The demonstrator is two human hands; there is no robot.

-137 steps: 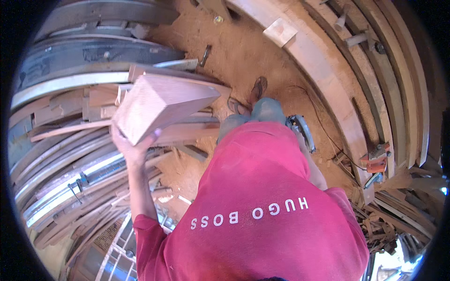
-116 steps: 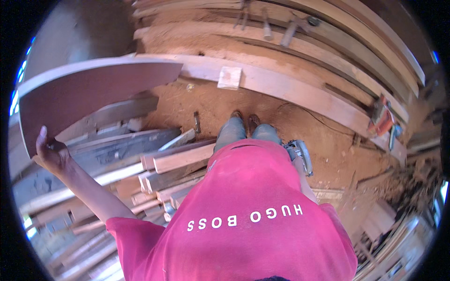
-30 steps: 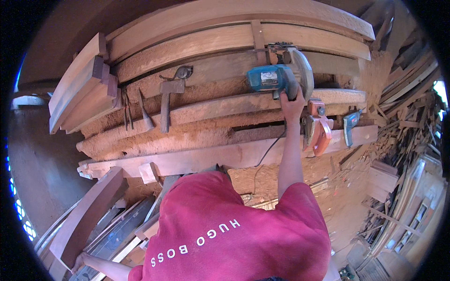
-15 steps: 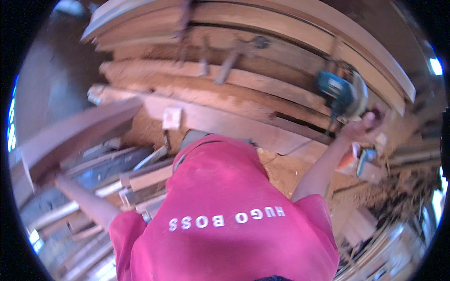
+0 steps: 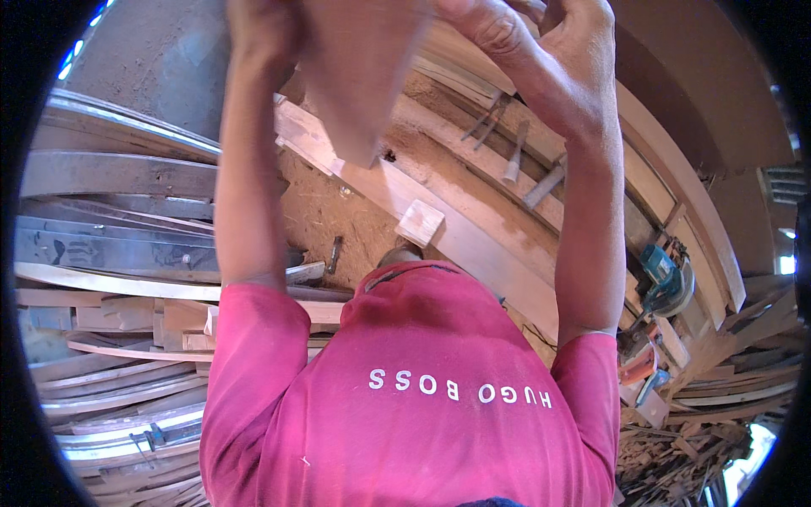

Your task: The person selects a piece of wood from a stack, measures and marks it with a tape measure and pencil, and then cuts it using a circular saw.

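A reddish-brown wooden board (image 5: 359, 72), blurred, is raised at the top of the view, its tapered lower end pointing toward me and its upper end cut off by the frame. My left hand (image 5: 263, 34) is closed on the board's left side, its fingers smeared and partly hidden. To the right of the board is my right hand (image 5: 562, 68), thumb stretched toward the board's edge and fingers apart from the thumb. Nothing shows between them; the fingertips are cut off at the top. Below the board, a small pale wood block (image 5: 420, 222) rests on a long plank (image 5: 473, 258).
Chisels (image 5: 516, 152) and a hammer-like tool (image 5: 545, 184) lie on timbers beyond the plank. A teal circular saw (image 5: 667, 275) sits at right, near an orange-and-blue tool (image 5: 644, 367). Stacked boards (image 5: 118, 253) fill the left; sawdust (image 5: 317, 220) covers the ground.
The board has swung from the far left up to the top centre with my left hand. My right hand has moved from beside the saw to near the board. The view has turned left.
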